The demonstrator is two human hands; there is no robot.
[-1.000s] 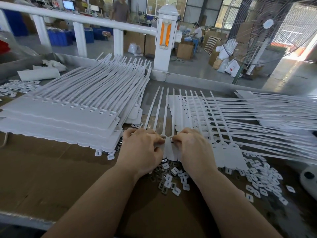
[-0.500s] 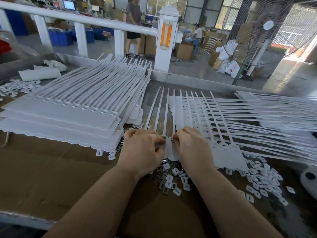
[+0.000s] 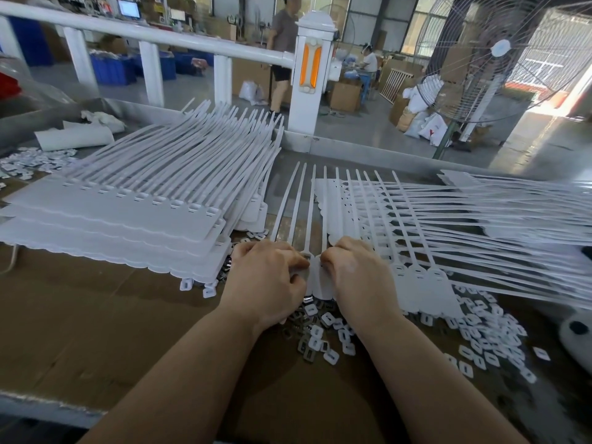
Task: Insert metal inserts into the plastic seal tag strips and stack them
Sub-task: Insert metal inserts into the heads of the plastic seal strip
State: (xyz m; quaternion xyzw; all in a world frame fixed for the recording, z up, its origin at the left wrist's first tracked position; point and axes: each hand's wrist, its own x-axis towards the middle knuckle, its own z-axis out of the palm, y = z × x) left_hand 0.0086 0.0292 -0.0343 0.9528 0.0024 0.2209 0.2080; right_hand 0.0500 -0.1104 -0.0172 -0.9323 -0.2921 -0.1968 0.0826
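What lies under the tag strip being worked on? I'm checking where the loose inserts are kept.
Small metal inserts spill out from under the tag strip onto the cardboard. The left hand and right hand cover whatever lies directly beneath.

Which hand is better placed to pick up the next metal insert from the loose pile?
Probably the left hand: the small grey metal inserts lie just below its palm. The right hand pinches the white plastic tag strip, and could keep steadying it.
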